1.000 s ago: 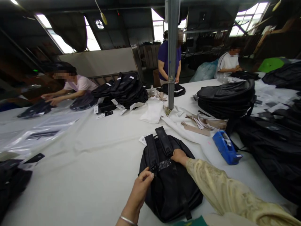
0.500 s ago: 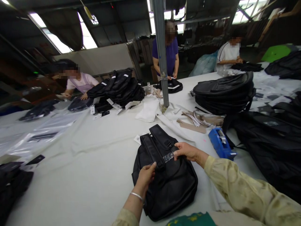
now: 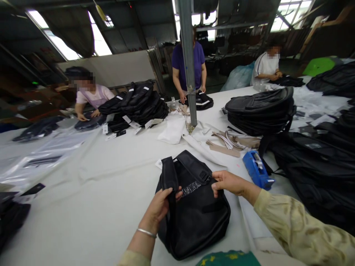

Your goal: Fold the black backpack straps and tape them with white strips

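Observation:
A black backpack (image 3: pixel 201 218) lies on the white table with its shoulder straps upward. My left hand (image 3: pixel 161 205) is closed around its left shoulder strap (image 3: pixel 169 173), lifting it toward the left side. The right shoulder strap (image 3: pixel 191 164) lies on the bag and ends in a buckle (image 3: pixel 205 176). Between the straps, a shiny strip of clear tape (image 3: pixel 191 189) runs across the back panel. My right hand (image 3: pixel 227 183) hovers by the bag's right edge beside the buckle, fingers parted and apparently empty. A white tag (image 3: pixel 159 164) shows behind the bag's upper left.
Right of the bag is a blue tape dispenser (image 3: pixel 257 170). Stacked black backpacks (image 3: pixel 260 111) and another pile (image 3: pixel 135 105) stand farther back. A metal post (image 3: pixel 188 66) rises beyond paper strips (image 3: pixel 224 147). Clear plastic bags (image 3: pixel 41 159) lie left. Three co-workers are across the table.
My left hand has drawn the left strap leftward, away from the tape, which shows more fully now. My right hand has let go of the tape's end and moved slightly right.

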The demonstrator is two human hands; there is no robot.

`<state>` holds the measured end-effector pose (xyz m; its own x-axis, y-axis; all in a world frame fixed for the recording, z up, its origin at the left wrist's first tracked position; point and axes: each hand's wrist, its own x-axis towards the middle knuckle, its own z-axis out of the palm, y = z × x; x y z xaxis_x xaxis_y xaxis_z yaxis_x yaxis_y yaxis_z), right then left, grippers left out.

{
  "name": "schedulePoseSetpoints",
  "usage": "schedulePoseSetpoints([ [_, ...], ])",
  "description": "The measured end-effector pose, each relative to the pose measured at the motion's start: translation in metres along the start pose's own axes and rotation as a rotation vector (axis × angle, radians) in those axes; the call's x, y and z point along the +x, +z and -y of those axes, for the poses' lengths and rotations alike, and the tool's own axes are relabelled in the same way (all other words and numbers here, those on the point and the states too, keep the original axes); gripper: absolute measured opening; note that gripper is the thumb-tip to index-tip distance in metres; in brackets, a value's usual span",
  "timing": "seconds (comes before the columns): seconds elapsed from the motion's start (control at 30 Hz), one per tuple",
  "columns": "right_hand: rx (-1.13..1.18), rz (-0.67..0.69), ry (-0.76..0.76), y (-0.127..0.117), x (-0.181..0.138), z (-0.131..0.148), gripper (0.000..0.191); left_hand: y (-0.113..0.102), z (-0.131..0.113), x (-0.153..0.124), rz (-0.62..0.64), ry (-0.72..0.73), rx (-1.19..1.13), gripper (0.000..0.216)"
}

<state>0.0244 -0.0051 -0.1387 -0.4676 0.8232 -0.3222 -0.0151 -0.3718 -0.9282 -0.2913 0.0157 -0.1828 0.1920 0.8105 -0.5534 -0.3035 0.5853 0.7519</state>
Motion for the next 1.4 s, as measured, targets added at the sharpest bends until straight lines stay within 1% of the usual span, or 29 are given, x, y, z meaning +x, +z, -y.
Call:
schedulePoseSetpoints([
  [0.07, -0.175, -0.035, 0.117, -0.015, -0.012, -0.013, 0.014, -0.024, -0.019, -0.017, -0.032, 0.002, -0.070, 0.021],
  [0.13, -0.338, -0.021, 0.287, -0.027, -0.027, -0.030, 0.008, -0.047, -0.029, -0.031, -0.119, 0.007, -0.133, 0.015],
  [0.2, -0.365, 0.052, 0.391, -0.035, -0.044, -0.043, 0.007, -0.064, -0.031, -0.041, -0.184, 0.021, -0.196, 0.015],
  [0.23, -0.309, 0.088, 0.394, -0.036, -0.050, -0.046, 0.009, -0.069, -0.031, -0.044, -0.198, 0.029, -0.226, 0.016],
  [0.3, -0.119, 0.099, 0.317, -0.032, -0.058, -0.044, 0.019, -0.070, -0.031, -0.048, -0.197, 0.041, -0.274, 0.020],
  [0.37, 0.039, 0.059, 0.209, -0.021, -0.055, -0.037, 0.032, -0.063, -0.033, -0.048, -0.174, 0.030, -0.287, 0.021],
  [0.4, 0.067, 0.044, 0.178, -0.013, -0.051, -0.035, 0.037, -0.057, -0.035, -0.047, -0.164, 0.010, -0.278, 0.021],
  [0.43, 0.049, 0.035, 0.173, -0.004, -0.047, -0.034, 0.038, -0.051, -0.038, -0.045, -0.157, -0.016, -0.263, 0.021],
  [0.47, -0.008, 0.033, 0.195, 0.005, -0.042, -0.036, 0.034, -0.045, -0.041, -0.044, -0.152, -0.041, -0.243, 0.020],
  [0.57, -0.217, 0.018, 0.280, 0.029, -0.035, -0.056, 0.015, -0.035, -0.049, -0.040, -0.157, -0.077, -0.162, 0.019],
  [0.67, -0.353, -0.090, 0.290, 0.040, -0.039, -0.083, 0.014, -0.037, -0.054, -0.039, -0.189, -0.081, -0.074, 0.018],
  [0.73, -0.372, -0.134, 0.291, 0.041, -0.042, -0.091, 0.014, -0.042, -0.054, -0.039, -0.219, -0.087, -0.029, 0.018],
  [0.77, -0.318, -0.128, 0.282, 0.040, -0.043, -0.090, 0.015, -0.045, -0.053, -0.039, -0.237, -0.084, -0.005, 0.018],
  [0.8, -0.218, -0.117, 0.251, 0.040, -0.042, -0.086, 0.018, -0.049, -0.052, -0.039, -0.260, -0.077, 0.030, 0.017],
  [0.87, 0.021, -0.121, 0.130, 0.039, -0.039, -0.069, 0.032, -0.059, -0.051, -0.039, -0.321, -0.057, 0.135, 0.017],
  [0.9, 0.106, -0.137, 0.062, 0.038, -0.037, -0.059, 0.039, -0.064, -0.051, -0.038, -0.359, -0.043, 0.205, 0.021],
  [0.93, 0.152, -0.158, 0.008, 0.038, -0.034, -0.048, 0.044, -0.068, -0.051, -0.037, -0.400, -0.028, 0.281, 0.026],
  [1.0, 0.154, -0.185, -0.047, 0.040, -0.027, -0.028, 0.043, -0.070, -0.052, -0.034, -0.497, 0.033, 0.428, 0.026],
  [1.03, 0.139, -0.189, -0.051, 0.043, -0.023, -0.020, 0.040, -0.066, -0.051, -0.032, -0.529, 0.086, 0.519, 0.023],
  [1.07, 0.124, -0.190, -0.050, 0.046, -0.019, -0.014, 0.038, -0.057, -0.049, -0.031, -0.512, 0.143, 0.606, 0.019],
  [1.1, 0.107, -0.187, -0.047, 0.051, -0.015, -0.009, 0.037, -0.043, -0.044, -0.030, -0.427, 0.185, 0.660, 0.020],
  [1.13, 0.089, -0.177, -0.044, 0.056, -0.011, -0.006, 0.037, -0.026, -0.038, -0.030, -0.266, 0.195, 0.665, 0.025],
  [1.17, 0.068, -0.161, -0.040, 0.062, -0.006, -0.004, 0.036, -0.005, -0.031, -0.030, -0.055, 0.167, 0.610, 0.035],
  [1.2, 0.037, -0.142, -0.037, 0.067, -0.002, -0.002, 0.035, 0.018, -0.022, -0.031, 0.188, 0.102, 0.475, 0.048],
  [1.23, -0.020, -0.135, -0.042, 0.071, 0.002, -0.001, 0.031, 0.041, -0.014, -0.031, 0.389, 0.014, 0.311, 0.055],
  [1.27, -0.118, -0.149, -0.052, 0.074, 0.005, -0.001, 0.025, 0.064, -0.006, -0.031, 0.463, -0.029, 0.167, 0.057],
  [1.3, -0.255, -0.193, -0.067, 0.076, 0.006, -0.001, 0.018, 0.083, 0.000, -0.030, 0.480, -0.052, 0.058, 0.054],
  [1.37, -0.587, -0.345, -0.093, 0.075, 0.006, -0.005, 0.009, 0.112, 0.006, -0.027, 0.387, -0.026, -0.067, 0.041],
  [1.4, -0.741, -0.437, -0.092, 0.073, 0.003, -0.009, 0.010, 0.121, 0.005, -0.025, 0.331, 0.002, -0.095, 0.036],
])
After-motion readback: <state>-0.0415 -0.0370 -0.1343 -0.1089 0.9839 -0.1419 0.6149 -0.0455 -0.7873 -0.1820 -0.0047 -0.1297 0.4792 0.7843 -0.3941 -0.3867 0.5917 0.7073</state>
